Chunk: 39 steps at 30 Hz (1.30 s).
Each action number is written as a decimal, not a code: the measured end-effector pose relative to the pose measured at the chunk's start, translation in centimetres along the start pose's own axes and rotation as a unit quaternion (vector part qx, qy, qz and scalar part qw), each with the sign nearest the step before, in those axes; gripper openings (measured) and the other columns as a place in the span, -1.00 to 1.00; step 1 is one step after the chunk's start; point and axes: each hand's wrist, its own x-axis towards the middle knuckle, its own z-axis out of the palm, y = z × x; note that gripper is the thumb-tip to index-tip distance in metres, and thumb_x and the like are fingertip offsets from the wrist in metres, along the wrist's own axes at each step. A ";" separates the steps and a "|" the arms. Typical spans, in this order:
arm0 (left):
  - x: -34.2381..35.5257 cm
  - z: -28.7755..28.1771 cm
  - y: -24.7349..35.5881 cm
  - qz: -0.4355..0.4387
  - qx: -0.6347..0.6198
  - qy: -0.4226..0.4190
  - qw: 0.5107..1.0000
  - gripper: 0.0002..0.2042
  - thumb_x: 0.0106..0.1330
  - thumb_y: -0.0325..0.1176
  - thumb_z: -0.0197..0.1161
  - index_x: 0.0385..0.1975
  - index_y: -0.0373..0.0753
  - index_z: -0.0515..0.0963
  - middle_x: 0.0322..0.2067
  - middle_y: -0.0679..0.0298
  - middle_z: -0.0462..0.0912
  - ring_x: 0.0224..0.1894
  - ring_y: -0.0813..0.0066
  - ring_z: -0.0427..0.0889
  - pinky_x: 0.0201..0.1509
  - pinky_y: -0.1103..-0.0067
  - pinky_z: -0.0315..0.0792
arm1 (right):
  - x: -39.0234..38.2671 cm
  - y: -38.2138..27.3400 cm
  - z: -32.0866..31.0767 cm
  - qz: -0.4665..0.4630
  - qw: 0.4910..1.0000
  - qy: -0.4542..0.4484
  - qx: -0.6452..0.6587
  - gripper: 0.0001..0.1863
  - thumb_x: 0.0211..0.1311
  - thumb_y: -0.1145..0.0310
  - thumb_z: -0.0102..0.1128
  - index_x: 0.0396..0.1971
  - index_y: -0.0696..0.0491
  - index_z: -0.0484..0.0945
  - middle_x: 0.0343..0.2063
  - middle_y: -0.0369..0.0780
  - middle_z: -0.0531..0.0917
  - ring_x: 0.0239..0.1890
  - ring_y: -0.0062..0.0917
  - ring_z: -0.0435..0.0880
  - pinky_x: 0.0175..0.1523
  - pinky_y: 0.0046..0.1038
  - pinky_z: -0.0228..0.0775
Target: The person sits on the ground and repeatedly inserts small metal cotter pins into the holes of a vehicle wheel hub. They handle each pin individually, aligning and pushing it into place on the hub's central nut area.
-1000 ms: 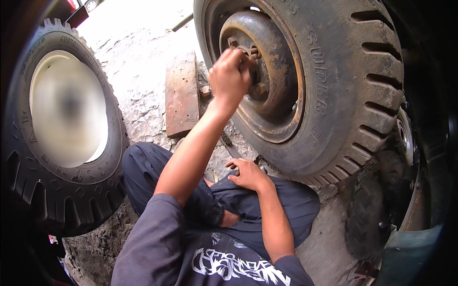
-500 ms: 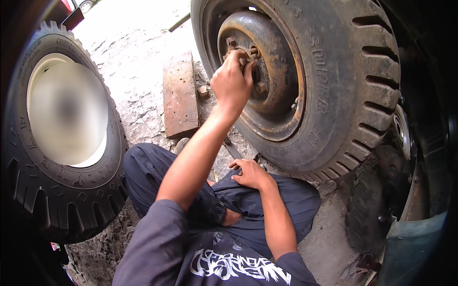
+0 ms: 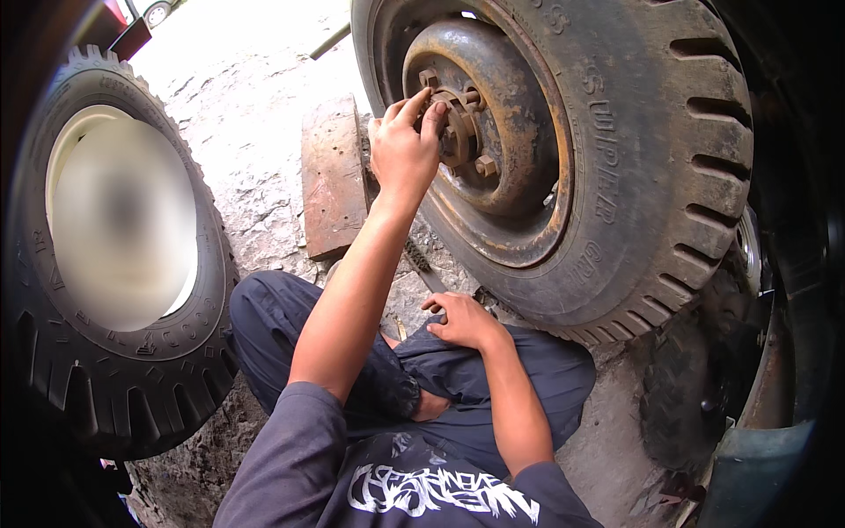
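Note:
A large worn tyre [image 3: 634,167] stands upright before me on a rusty steel rim [image 3: 519,114], with a hub and bolts [image 3: 484,165] at its centre. My left hand [image 3: 407,151] reaches up to the hub, fingers bent at its left side around a part I cannot make out; the hand hides some of the hub. My right hand [image 3: 459,319] rests low over my crossed right leg [image 3: 537,370], fingers loosely bent and apart, holding nothing visible. A dark metal bar [image 3: 427,275] lies just beyond it, under the tyre.
Another tyre [image 3: 141,378] stands at the left, its centre blurred. A rusty, worn block [image 3: 330,176] lies on rough ground beside the wheel. Dark tyres and metal parts [image 3: 669,405] crowd the right. A vehicle's wheel [image 3: 157,13] shows far back left.
My left hand has shifted slightly left on the hub and its fingers have spread a little, uncovering more of the centre. My right hand stays where it was.

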 end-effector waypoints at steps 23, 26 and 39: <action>-0.9 -0.2 3.1 0.033 -0.173 0.046 0.983 -0.75 0.22 -0.29 0.68 -0.15 -0.21 0.86 -0.24 0.21 0.89 -0.12 0.41 0.82 0.00 0.47 0.67 | -0.4 0.6 0.4 -0.029 0.999 0.038 -0.006 -0.50 0.15 0.36 0.52 0.13 0.09 0.69 -0.03 0.02 0.80 0.01 -0.13 0.81 0.16 -0.19 0.65; -1.1 0.4 2.6 0.104 -0.075 0.073 0.989 -0.60 0.19 -0.22 0.70 0.00 -0.15 0.82 -0.10 0.19 0.84 0.12 0.25 0.72 0.21 0.38 0.60 | -0.3 0.6 0.6 -0.022 0.999 0.028 -0.003 -0.50 0.16 0.35 0.52 0.13 0.08 0.69 -0.02 0.03 0.78 0.05 -0.11 0.79 0.20 -0.17 0.63; 1.1 -0.8 0.6 0.034 -0.064 -0.126 0.989 -0.23 0.31 0.01 0.57 0.49 -0.17 0.49 0.42 0.05 0.54 0.46 0.04 0.54 0.53 0.26 0.44 | -0.4 1.1 0.6 -0.029 0.999 0.039 -0.025 -0.49 0.16 0.33 0.53 0.15 0.06 0.69 0.00 0.04 0.78 0.07 -0.12 0.79 0.23 -0.17 0.61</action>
